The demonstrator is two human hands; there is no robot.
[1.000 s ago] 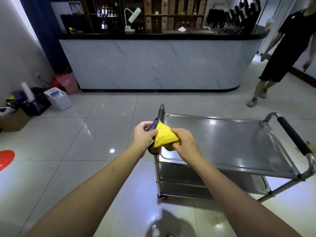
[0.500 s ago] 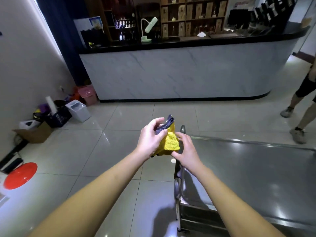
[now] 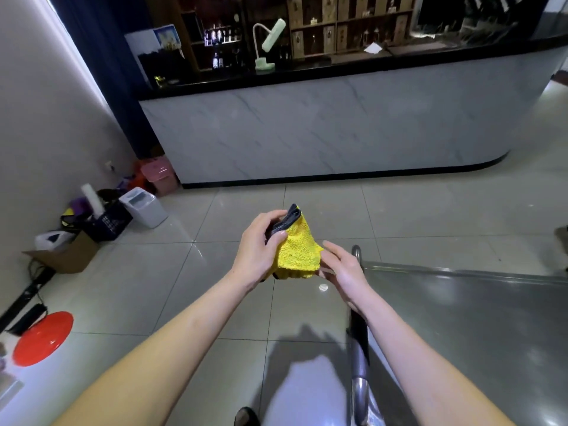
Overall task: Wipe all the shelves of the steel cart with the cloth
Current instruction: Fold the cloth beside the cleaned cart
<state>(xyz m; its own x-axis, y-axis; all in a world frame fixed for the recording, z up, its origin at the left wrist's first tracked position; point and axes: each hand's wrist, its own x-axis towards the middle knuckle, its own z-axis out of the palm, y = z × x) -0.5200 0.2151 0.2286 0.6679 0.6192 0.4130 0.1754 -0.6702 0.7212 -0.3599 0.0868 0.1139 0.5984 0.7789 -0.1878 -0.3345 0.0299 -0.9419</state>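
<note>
Cloth [image 3: 297,252]: yellow on one face, grey on the other, folded into a thick wad, held in the air above the floor [image 3: 215,272] just left of the cart [image 3: 476,327]; clear of the cart, not touching any shelf. Left hand [image 3: 257,253]: fingers curled around the cloth's upper left part, thumb pressed onto the yellow face, the grey edge standing up past the fingertips; firm grip. Right hand [image 3: 344,273]: fingers loosely spread and extended, tips touching the cloth's lower right corner; whether it pinches the cloth or only rests against it cannot be told. Cart: steel, its top shelf a flat reflective tray filling the lower right of the view; lower shelves hidden. Handle [image 3: 358,358]: a tube with a dark sleeve, running along the cart's left end, directly under the right wrist and forearm. Floor: pale glossy tiles with light reflections and the shadow of the arms. Counter [image 3: 338,130]: curved, marble-look front, black top and black plinth, well beyond the hands. Lamp [image 3: 269,44]: pale green, on the counter top. Shelving with bottles and boxes behind the counter. Bin [image 3: 143,207]: white, on the floor at left, beside a pink bin [image 3: 159,175], a dark basket and a cardboard box [image 3: 66,252]. Red disc [image 3: 43,338]: on the floor at far left.
</note>
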